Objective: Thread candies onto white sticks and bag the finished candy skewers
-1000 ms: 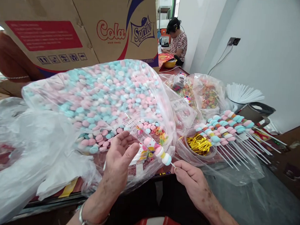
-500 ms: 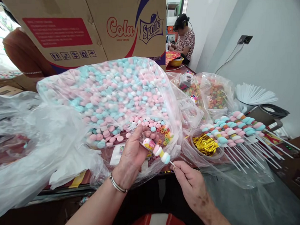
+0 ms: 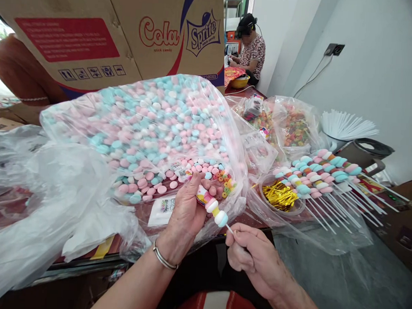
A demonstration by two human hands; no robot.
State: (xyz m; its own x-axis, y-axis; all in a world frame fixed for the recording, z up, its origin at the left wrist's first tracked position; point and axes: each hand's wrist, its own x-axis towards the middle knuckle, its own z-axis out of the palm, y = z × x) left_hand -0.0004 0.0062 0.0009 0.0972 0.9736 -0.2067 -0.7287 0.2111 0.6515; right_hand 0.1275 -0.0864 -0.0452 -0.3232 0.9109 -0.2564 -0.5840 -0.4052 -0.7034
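Observation:
My left hand (image 3: 190, 206), with a metal bracelet at the wrist, curls its fingers around a small printed wrapper (image 3: 203, 194). The wrapper sits at the upper end of a marshmallow skewer (image 3: 218, 214) of pink, white, yellow and pale blue pieces. Below the pieces, my right hand (image 3: 252, 252) pinches the skewer's white stick. The skewer tilts down to the right between both hands. Just beyond them, loose marshmallow candies (image 3: 145, 181) and fruit-coloured candy rings (image 3: 226, 182) lie at the mouth of a large clear bag (image 3: 142, 124) full of marshmallows.
Finished-looking marshmallow skewers (image 3: 323, 173) are piled at the right beside a tub of gold twist ties (image 3: 279, 195). White sticks (image 3: 349, 125) and a grey jug (image 3: 370, 152) stand behind. A large carton (image 3: 129, 32) blocks the back; another person (image 3: 249, 51) sits beyond it.
Both hands stay on the skewer and wrapper. My right hand has shifted slightly left and down, its fingers more curled around the stick. The whole view has shifted slightly.

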